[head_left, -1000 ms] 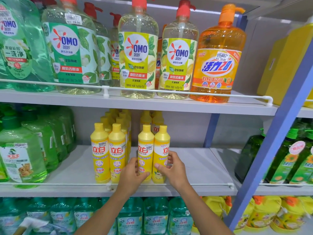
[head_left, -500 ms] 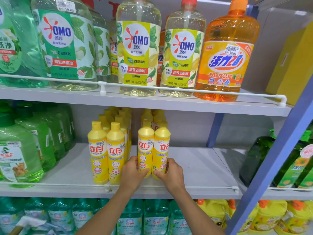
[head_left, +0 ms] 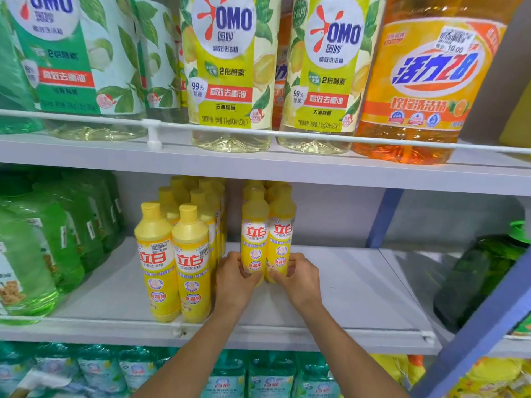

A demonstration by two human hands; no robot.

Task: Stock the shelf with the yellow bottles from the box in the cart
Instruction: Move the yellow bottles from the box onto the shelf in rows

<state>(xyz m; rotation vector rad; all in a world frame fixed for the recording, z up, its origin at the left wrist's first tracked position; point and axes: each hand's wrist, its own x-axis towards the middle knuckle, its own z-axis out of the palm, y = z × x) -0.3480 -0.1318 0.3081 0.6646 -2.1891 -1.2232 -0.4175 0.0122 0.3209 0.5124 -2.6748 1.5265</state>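
Two yellow dish-soap bottles (head_left: 254, 245) upright, touching, on middle shelf (head_left: 359, 285); left hand (head_left: 234, 278) curls round one base, right hand (head_left: 301, 278) round other; low grip likely for sliding pair back beside neighbouring row (head_left: 172, 262); box, cart unseen.

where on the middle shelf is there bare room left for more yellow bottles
Widest bare shelf lies right of the held yellow pair, out to the blue upright and dark green bottle. A smaller strip sits between the green jugs and the left yellow rows. Crowded: the gap holding the left hand.
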